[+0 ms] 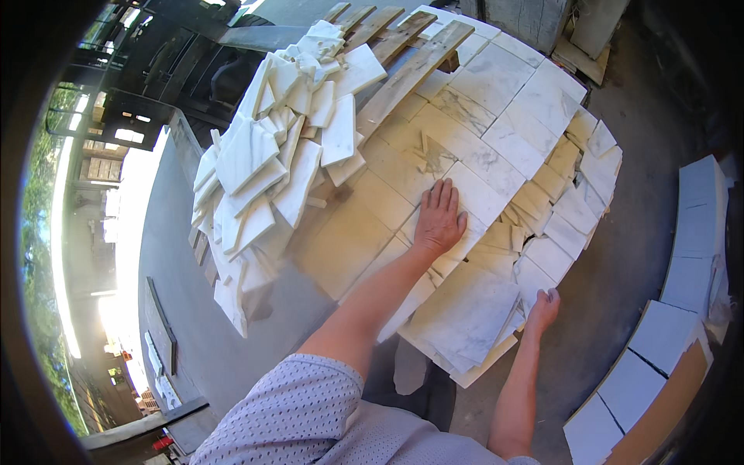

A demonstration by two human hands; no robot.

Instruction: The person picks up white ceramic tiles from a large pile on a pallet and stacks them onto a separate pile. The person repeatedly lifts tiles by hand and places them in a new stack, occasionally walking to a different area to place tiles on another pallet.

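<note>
My left hand lies flat on the pale, grey-veined marble tiles, fingers together and pointing away from me. Lower and to the right, my right hand is closed at the rim of the layer, its fingers curled at the edge of a broken marble piece. How far the fingers reach under that piece is hidden. Between my hands and toward me, a larger veined slab lies on stacked pieces. Irregular broken pieces line the right side of the layer.
A tall heap of broken marble rises on the left, beside wooden pallet slats. White blocks stand in a curved row at the right. Dark machinery is at the far left, and grey floor shows below the heap.
</note>
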